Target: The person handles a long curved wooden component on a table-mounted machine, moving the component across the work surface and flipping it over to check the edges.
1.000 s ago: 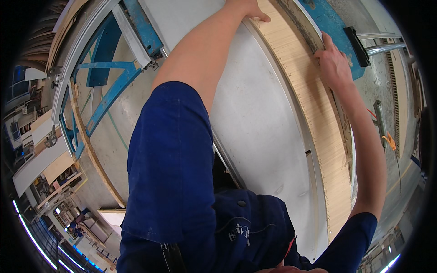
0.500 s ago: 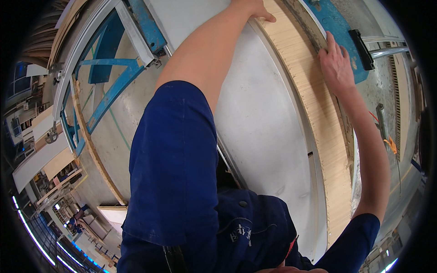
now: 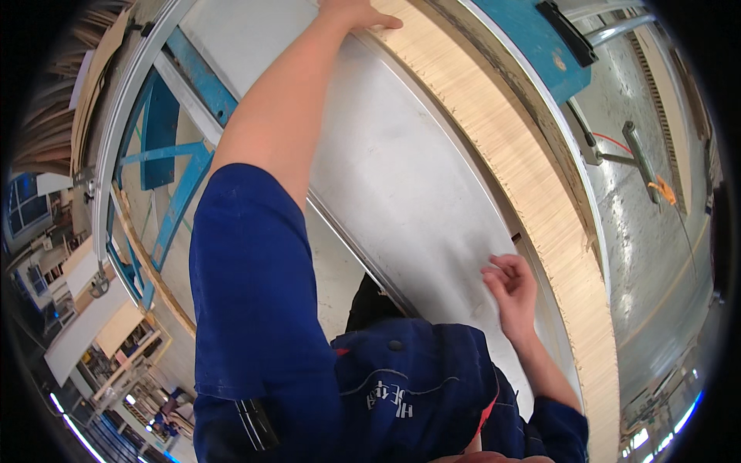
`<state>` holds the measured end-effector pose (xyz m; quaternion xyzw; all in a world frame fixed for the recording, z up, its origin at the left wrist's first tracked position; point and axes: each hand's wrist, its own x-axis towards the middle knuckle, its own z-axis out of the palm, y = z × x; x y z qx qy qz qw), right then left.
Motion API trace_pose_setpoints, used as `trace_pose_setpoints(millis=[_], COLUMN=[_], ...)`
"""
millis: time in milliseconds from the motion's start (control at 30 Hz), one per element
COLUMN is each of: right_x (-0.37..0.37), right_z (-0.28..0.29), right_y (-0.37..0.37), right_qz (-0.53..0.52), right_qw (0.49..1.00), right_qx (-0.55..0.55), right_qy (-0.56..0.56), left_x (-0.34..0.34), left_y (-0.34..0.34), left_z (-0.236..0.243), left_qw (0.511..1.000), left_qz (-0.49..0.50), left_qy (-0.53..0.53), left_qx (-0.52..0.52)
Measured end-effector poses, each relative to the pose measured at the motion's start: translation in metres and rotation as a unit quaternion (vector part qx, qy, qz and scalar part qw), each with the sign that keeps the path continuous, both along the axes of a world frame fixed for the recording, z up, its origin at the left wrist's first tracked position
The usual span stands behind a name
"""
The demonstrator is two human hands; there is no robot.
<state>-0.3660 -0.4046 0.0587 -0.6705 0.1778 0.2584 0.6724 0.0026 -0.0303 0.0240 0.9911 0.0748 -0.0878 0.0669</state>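
Note:
A long pale wooden board (image 3: 494,131) with rough, splintered edges lies along the grey metal table (image 3: 409,162). At the top edge of the view, my left hand (image 3: 353,12) rests by the board's far part. Its thumb is stretched out onto the wood, while its other fingers are mostly cut off by the frame. Over the metal surface, left of the board's nearer part, is my right hand (image 3: 515,293). Its fingers are loosely bent and apart, with nothing in them, and it does not touch the board.
Right of the board stands a blue machine part (image 3: 552,50) with a black handle (image 3: 567,32). A blue metal frame (image 3: 174,162) is at the left, with a wooden strip (image 3: 147,255) beside it. Stacked sheets (image 3: 54,116) stand far left.
My right hand has left the board's right edge and come back toward me, over the metal table. My left hand still rests by the board, now further left in view. The view has shifted.

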Motion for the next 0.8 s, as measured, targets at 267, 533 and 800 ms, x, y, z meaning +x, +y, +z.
trace_pose_setpoints(millis=[267,533,800], right_x=[-0.047,0.023,0.203], right_z=[-0.011,0.066,0.055], right_y=[-0.077,-0.101,-0.019], right_qz=[-0.469,-0.001,0.203], right_qw=[0.82,0.966,0.738], right_qx=[0.291,-0.226,-0.374], right_qy=[0.15,-0.125,-0.524], left_x=[0.009,0.012,0.005], left_y=[0.016,0.018,0.006], left_z=[-0.017,-0.021,-0.004], left_qw=[0.999,1.0,0.998], left_qz=[-0.021,-0.02,-0.002], left_qy=[0.0,-0.001,0.022], left_qx=[0.037,-0.024,-0.066])
